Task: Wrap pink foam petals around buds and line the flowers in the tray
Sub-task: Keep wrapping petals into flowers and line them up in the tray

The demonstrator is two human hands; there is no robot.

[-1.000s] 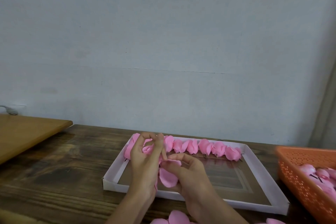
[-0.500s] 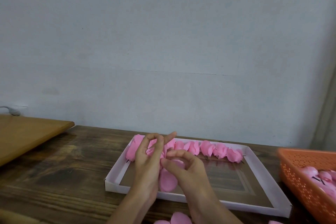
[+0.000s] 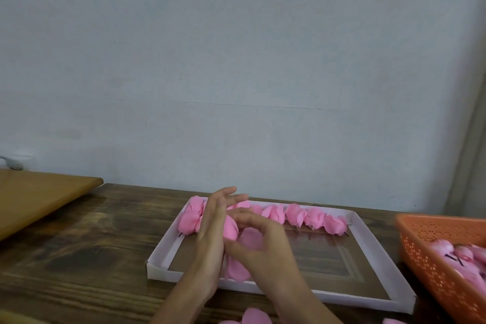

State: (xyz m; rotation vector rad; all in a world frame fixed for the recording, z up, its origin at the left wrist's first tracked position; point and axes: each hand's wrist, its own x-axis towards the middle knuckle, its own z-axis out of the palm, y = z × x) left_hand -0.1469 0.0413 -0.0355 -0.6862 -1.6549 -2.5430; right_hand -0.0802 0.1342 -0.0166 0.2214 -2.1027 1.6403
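Note:
Above the near part of a white cardboard tray (image 3: pixel 378 252) both hands work one pink foam flower (image 3: pixel 232 229). My left hand (image 3: pixel 213 234) lies against the flower's left side with its fingers nearly straight and pointing away. My right hand (image 3: pixel 259 243) curls round the flower from the right and pinches its petals; one loose petal (image 3: pixel 238 269) hangs below the hands. A row of several finished pink flowers (image 3: pixel 297 214) lies along the tray's far edge.
An orange perforated basket (image 3: pixel 431 258) with pink buds stands at the right. Loose pink petals (image 3: pixel 256 316) lie on the dark wooden table near the bottom edge. A lighter wooden board (image 3: pixel 39 197) sits at the left. A plain wall rises behind.
My left fingers have straightened from a curled grip and now lie flat along the flower. The right hand has wrapped further round the petals. The view has shifted slightly.

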